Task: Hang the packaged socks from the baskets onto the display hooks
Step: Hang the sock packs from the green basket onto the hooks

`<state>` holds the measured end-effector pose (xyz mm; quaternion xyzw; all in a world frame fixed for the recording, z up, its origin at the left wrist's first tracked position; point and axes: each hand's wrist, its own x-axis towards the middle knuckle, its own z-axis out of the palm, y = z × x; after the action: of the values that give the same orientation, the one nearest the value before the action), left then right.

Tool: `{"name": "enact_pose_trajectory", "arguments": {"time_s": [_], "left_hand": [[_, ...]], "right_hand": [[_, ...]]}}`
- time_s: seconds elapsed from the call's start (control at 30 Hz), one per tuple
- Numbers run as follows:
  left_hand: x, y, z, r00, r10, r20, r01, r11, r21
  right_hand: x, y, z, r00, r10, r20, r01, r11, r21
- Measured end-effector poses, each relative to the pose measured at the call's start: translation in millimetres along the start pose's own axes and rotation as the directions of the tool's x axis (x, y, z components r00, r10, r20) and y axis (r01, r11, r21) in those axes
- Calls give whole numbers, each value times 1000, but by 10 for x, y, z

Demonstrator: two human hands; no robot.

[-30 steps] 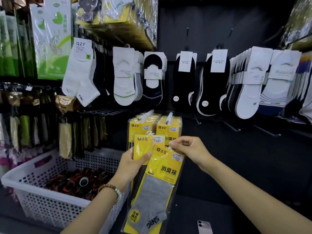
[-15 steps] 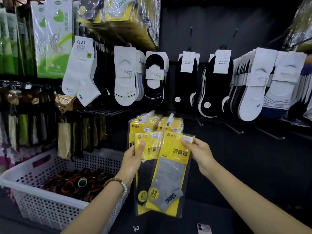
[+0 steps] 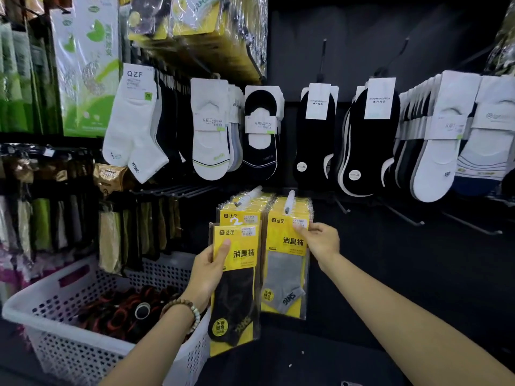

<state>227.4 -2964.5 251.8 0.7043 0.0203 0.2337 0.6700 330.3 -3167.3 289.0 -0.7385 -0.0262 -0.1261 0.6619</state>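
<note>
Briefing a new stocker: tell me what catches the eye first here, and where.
Bright yellow dominates the centre: the left hand holds the black-sock pack, while the right hand pinches the top of the grey-sock pack. Above them a row of white and black socks hangs across the upper half, and a white basket sits at lower left.

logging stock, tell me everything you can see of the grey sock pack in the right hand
The grey sock pack is a glossy clear sleeve over a yellow card with black characters, a white sticker top right and a round yellow label low left. One grey ankle sock shows inside. It sits upright before the right stack of like packs, below a white-tipped hook; whether it is threaded on, I cannot tell. The right hand pinches its top right corner.
</note>
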Motion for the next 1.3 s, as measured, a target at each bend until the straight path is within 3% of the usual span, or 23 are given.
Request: {"name": "enact_pose_trajectory", "arguments": {"time_s": [0.1, 0.17, 0.27, 0.37, 0.5, 0.7, 0.87, 1.03, 1.17, 1.3], "left_hand": [[-51, 21, 26, 999, -2, 45, 2, 1000, -1], [-99, 32, 47, 996, 4, 88, -8, 999, 43], [-195, 52, 120, 975, 50, 216, -68, 995, 76], [-315, 89, 228, 931, 38, 362, -62, 997, 52], [-468, 144, 289, 885, 21, 465, -49, 998, 49], [-595, 206, 300, 875, 7, 484, -48, 996, 74], [-648, 257, 386, 883, 11, 469, -15, 1000, 4], [-641, 245, 426, 895, 9, 446, 13, 999, -48], [-577, 267, 478, 916, 16, 401, 8, 998, -58], [-473, 263, 576, 949, 1, 315, 28, 996, -87]], "right_hand": [[-55, 93, -128, 989, -38, -146, 17, 990, -143], [-129, 79, -220, 989, -82, -119, 66, 989, -135], [-321, -108, -303, 964, -145, 223, 168, 982, -87], [-519, -310, -345, 830, -88, 551, 207, 966, -158], [-685, -455, -466, 713, -34, 700, 269, 936, -228], [-785, -506, -635, 746, -114, 656, 275, 950, -147], [-938, -461, -574, 824, -245, 512, 283, 959, 4], [-951, -455, -592, 828, -307, 469, 331, 943, 32], [-894, -402, -625, 855, -288, 430, 284, 956, 75], [-846, -187, -594, 896, -123, 426, 79, 990, 119]]}}
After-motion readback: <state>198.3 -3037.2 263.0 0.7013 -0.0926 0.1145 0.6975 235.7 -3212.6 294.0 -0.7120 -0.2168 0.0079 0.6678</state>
